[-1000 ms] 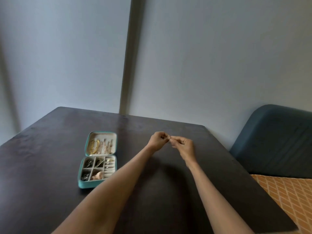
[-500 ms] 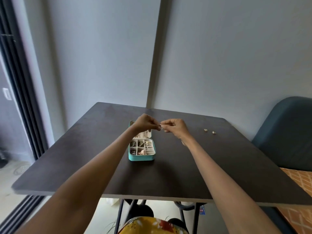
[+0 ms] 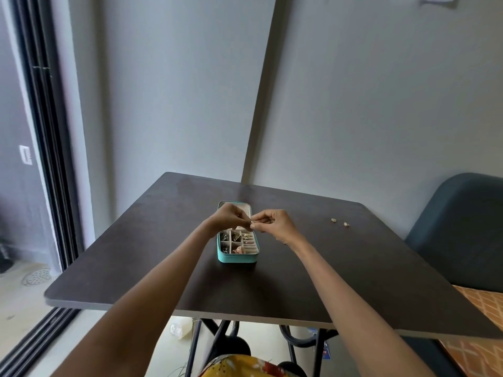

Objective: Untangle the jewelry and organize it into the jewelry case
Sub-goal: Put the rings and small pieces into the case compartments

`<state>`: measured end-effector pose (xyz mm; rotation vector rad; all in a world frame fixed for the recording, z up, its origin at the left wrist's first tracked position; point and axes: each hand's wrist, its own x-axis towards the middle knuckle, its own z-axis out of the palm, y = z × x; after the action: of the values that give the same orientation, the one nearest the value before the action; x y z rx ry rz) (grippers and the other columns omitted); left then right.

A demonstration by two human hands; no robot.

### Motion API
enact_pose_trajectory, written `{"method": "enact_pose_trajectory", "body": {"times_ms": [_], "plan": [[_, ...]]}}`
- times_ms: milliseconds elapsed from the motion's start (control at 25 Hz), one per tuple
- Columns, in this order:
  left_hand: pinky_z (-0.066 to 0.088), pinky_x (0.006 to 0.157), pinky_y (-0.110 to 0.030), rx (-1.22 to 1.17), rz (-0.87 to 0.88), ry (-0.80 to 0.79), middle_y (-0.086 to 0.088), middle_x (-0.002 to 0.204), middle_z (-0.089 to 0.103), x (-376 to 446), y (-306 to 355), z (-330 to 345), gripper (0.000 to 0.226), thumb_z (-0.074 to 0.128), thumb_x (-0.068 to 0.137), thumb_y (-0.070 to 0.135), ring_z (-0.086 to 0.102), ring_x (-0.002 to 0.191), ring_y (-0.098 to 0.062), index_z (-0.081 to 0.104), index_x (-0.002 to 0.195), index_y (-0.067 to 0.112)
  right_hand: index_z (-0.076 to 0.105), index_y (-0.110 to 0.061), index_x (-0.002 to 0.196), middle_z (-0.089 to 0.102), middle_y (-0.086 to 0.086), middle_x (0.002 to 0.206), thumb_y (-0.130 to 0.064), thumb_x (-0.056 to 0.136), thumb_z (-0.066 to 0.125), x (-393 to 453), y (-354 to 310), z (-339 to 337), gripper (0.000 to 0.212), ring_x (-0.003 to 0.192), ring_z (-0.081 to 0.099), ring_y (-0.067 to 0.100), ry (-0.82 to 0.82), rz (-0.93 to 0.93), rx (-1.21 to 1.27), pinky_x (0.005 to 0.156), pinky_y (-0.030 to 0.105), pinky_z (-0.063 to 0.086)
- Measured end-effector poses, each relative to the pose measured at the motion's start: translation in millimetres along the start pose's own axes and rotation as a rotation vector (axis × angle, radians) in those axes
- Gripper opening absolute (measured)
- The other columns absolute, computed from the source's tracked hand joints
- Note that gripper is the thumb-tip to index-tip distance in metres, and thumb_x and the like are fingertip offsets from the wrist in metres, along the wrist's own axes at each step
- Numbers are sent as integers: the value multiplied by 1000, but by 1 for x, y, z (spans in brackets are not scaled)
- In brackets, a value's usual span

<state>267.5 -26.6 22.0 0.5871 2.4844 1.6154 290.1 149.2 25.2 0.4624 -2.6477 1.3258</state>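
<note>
Gold-toned, tiny piece [image 3: 252, 222] is pinched between left hand [image 3: 231, 219] and right hand [image 3: 275, 224], each grip clenched on it above the case [image 3: 237, 258]; likely light, slippery and delicate, best held by fingertips.

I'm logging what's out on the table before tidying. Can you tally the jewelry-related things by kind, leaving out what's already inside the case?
Jewelry case, teal, open: 1
Small loose pieces lying on the table: 2
Small piece pinched between the left hand and right hand: 1
Total: 4
</note>
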Motion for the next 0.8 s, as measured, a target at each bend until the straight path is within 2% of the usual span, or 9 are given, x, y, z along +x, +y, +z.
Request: {"method": "enact_pose_trajectory", "body": {"times_ms": [80,160,240,320,400,480,560,640,800], "plan": [[36,46,-6,-71,-20,53,13,42,58,-2,1,4,21,71,79,4,50,41,4,64,61,12,72,-30,79,72,-6,77,-16,70,80,-2,-1,3,19,70,65,0,60,-8,-32,76,20,55],[37,47,-5,-109,-22,72,12,43,59,-2,1,6,19,72,77,4,51,42,5,64,61,11,74,-23,85,71,-7,77,-16,74,78,-4,-1,7,13,66,62,-7,136,-19,-68,70,10,50],[37,48,-7,-98,-3,37,13,46,60,-1,1,4,12,73,78,6,50,44,5,68,67,8,76,-19,89,73,-5,81,-16,76,76,-5,0,9,13,68,63,-8,187,-17,-55,71,9,50],[40,53,-8,-35,26,-25,14,52,64,2,-2,-2,7,71,79,5,54,50,5,71,83,-1,76,-18,90,74,-4,84,-17,75,77,-6,2,6,14,72,64,-6,171,-8,-37,75,13,51],[46,64,-9,93,37,-81,13,67,68,7,-8,-7,23,73,78,6,62,67,2,69,99,-3,76,-15,91,75,-3,87,-17,74,78,-8,4,3,17,73,64,-9,105,1,-59,75,8,48],[47,83,-20,301,34,-67,5,92,67,11,-13,-6,34,78,75,17,61,95,-11,68,107,12,76,-12,92,73,-3,89,-13,74,78,-12,6,3,18,70,61,-15,47,-13,-83,72,3,45],[31,103,-35,626,2,-30,4,117,58,14,-14,0,44,76,74,32,45,120,-16,63,115,29,76,-9,93,74,0,90,-11,74,77,-15,9,6,19,66,59,-17,-7,-15,-114,68,1,43],[17,109,-40,881,-23,-52,0,131,46,14,-7,9,56,73,74,38,29,130,-20,52,126,35,76,-10,94,74,3,91,-12,76,76,-17,13,11,17,65,58,-17,-60,-24,-183,66,2,42],[11,112,-43,1002,-53,-121,-4,139,36,22,0,12,76,76,70,43,22,135,-24,39,136,36,76,-11,95,74,6,95,-13,78,73,-18,15,16,17,77,61,-4,-60,-53,-290,68,0,40]]}}
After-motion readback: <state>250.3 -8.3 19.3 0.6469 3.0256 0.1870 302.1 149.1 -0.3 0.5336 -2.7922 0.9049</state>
